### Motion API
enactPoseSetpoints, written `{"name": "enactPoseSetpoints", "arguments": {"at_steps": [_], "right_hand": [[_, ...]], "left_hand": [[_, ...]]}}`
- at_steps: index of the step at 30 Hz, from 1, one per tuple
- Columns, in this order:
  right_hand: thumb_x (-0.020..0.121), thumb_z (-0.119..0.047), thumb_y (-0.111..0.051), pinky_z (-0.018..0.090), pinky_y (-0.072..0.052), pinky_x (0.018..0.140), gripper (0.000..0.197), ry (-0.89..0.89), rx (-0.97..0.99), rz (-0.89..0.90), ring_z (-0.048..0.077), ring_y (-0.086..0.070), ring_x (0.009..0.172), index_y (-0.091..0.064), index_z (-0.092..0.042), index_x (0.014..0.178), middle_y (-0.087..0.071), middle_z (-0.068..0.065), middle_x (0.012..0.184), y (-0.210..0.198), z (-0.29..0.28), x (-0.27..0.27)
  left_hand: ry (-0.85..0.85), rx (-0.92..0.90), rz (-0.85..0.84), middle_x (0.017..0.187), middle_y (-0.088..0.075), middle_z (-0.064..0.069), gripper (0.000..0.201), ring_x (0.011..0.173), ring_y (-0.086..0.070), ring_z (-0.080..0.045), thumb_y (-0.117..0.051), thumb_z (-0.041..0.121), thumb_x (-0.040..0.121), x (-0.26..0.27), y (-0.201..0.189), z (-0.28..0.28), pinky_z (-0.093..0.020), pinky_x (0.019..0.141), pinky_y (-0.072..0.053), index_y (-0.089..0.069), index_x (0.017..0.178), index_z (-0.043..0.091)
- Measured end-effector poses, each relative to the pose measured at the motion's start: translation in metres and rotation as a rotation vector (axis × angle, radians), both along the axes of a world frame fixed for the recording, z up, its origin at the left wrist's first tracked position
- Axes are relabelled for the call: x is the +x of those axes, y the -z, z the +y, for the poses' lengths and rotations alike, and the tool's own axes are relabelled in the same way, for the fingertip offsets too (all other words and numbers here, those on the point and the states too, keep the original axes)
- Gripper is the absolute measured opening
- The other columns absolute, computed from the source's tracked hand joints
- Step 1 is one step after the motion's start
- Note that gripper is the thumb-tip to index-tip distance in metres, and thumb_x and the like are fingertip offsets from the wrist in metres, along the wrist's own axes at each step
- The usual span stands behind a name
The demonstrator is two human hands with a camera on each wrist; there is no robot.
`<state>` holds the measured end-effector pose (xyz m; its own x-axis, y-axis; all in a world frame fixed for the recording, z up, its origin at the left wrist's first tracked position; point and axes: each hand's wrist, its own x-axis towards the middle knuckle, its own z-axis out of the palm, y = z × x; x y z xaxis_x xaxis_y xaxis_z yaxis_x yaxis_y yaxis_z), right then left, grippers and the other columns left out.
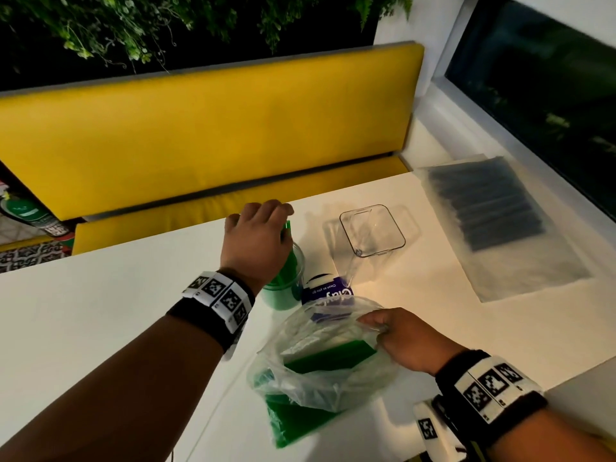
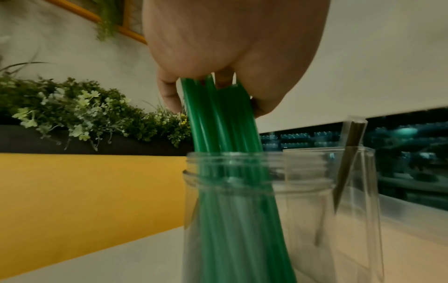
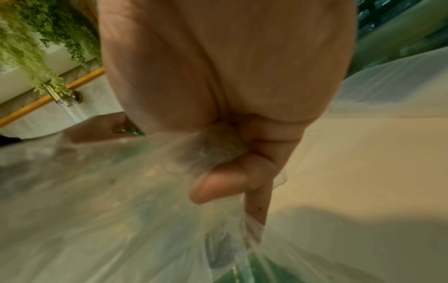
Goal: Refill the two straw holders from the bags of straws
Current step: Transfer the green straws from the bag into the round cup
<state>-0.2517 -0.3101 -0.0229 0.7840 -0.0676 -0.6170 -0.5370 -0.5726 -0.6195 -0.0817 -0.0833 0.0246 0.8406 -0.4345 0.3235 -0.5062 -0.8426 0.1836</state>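
Yellow bench (image 1: 206, 135), hanging plants (image 1: 133, 25)

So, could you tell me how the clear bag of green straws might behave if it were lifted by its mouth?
The bag is thin and crumpled where the right hand grips it, so probably floppy. It looks light, and the green straws lying loose inside may slide out.

The round jar (image 1: 283, 278) has its mouth blocked from above by the left hand (image 1: 256, 241), whose grip closes on the green straws (image 2: 225, 118) standing in it. The square jar (image 1: 372, 231) stands just beside it, its mouth open to the air, with one dark straw (image 2: 349, 153) leaning inside. A purple tub (image 1: 325, 291) sits between the jars and the clear bag (image 1: 320, 361). The bag of black straws (image 1: 493, 208) covers the tabletop (image 1: 100, 328) at right; bare surface lies at left.
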Motion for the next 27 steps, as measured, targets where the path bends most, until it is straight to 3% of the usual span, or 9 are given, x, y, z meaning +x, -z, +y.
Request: {"name": "enactPoseSetpoints", "arguments": {"at_steps": [3,7,11,14,16,18,20,24,27], "right_hand": [[0.082,0.007,-0.049,0.003,-0.038,0.054,0.055,-0.009,0.000,0.014,-0.007,-0.055,0.074,-0.065,-0.026,0.123,-0.062,-0.006,0.130,0.000,0.001,0.002],[0.082,0.007,-0.049,0.001,-0.036,0.049,0.055,-0.013,-0.015,0.009,-0.009,-0.051,0.066,-0.064,-0.026,0.124,-0.063,-0.005,0.128,-0.001,0.001,0.003],[0.082,0.008,-0.047,0.005,-0.039,0.049,0.057,-0.044,-0.026,-0.024,-0.006,-0.055,0.059,-0.065,-0.028,0.122,-0.063,-0.009,0.122,-0.004,0.004,0.003],[0.079,0.009,-0.045,0.005,-0.038,0.049,0.062,-0.055,-0.026,-0.097,-0.010,-0.056,0.050,-0.066,-0.034,0.118,-0.063,-0.016,0.102,-0.013,0.007,0.002],[0.077,0.011,-0.046,0.001,-0.038,0.060,0.065,-0.121,-0.067,-0.162,-0.014,-0.059,0.066,-0.066,-0.035,0.118,-0.066,-0.018,0.105,-0.017,0.009,0.003],[0.077,0.011,-0.050,-0.003,-0.036,0.071,0.066,-0.162,-0.074,-0.211,-0.012,-0.059,0.087,-0.064,-0.034,0.123,-0.066,-0.013,0.119,-0.019,0.012,0.002],[0.078,0.012,-0.050,-0.002,-0.037,0.064,0.068,-0.158,-0.034,-0.237,-0.018,-0.057,0.076,-0.062,-0.036,0.124,-0.064,-0.014,0.115,-0.021,0.016,-0.001],[0.078,0.011,-0.048,0.002,-0.039,0.055,0.067,-0.119,0.031,-0.278,-0.019,-0.055,0.066,-0.066,-0.038,0.119,-0.063,-0.013,0.113,-0.021,0.022,-0.006],[0.075,0.010,-0.047,0.001,-0.041,0.078,0.068,-0.151,-0.010,-0.317,-0.013,-0.058,0.090,-0.067,-0.041,0.114,-0.062,-0.017,0.117,-0.021,0.022,-0.009]], "left_hand": [[-0.027,0.000,0.009,0.133,-0.059,-0.003,0.035,0.125,-0.049,-0.034,-0.064,0.031,0.085,-0.001,-0.002,0.000,-0.051,0.094,-0.042,-0.062,0.119,0.020],[-0.089,0.050,0.084,0.131,-0.059,-0.004,0.042,0.122,-0.050,-0.032,-0.059,0.036,0.088,-0.003,-0.014,-0.001,-0.053,0.103,-0.037,-0.053,0.127,0.021],[0.155,-0.230,-0.101,0.110,-0.063,-0.010,0.027,0.100,-0.057,-0.031,-0.061,0.030,0.087,-0.039,-0.044,-0.014,-0.042,0.084,-0.048,-0.060,0.108,0.013],[0.493,-0.101,0.280,0.086,-0.063,-0.003,0.017,0.076,-0.059,-0.024,-0.046,0.027,0.096,-0.097,-0.028,-0.034,-0.040,0.067,-0.052,-0.060,0.090,0.018],[0.469,0.091,0.617,0.093,-0.065,-0.003,0.025,0.083,-0.061,-0.022,-0.040,0.024,0.103,-0.121,0.006,-0.045,-0.037,0.078,-0.053,-0.063,0.097,0.015],[0.339,0.158,0.839,0.125,-0.063,-0.006,0.029,0.112,-0.059,-0.022,-0.040,0.022,0.105,-0.129,0.042,-0.050,-0.034,0.100,-0.046,-0.061,0.123,0.013],[0.254,0.151,0.930,0.139,-0.055,-0.004,0.036,0.127,-0.053,-0.023,-0.043,0.030,0.103,-0.131,0.063,-0.054,-0.036,0.110,-0.040,-0.053,0.135,0.017],[0.237,0.360,0.882,0.114,-0.065,-0.003,0.044,0.107,-0.062,-0.025,-0.036,0.055,0.099,-0.142,0.081,-0.058,-0.042,0.098,-0.044,-0.057,0.117,0.020],[0.220,0.256,0.857,0.106,-0.065,-0.001,0.038,0.100,-0.063,-0.024,-0.040,0.049,0.100,-0.143,0.084,-0.057,-0.036,0.089,-0.047,-0.062,0.110,0.021]]}}
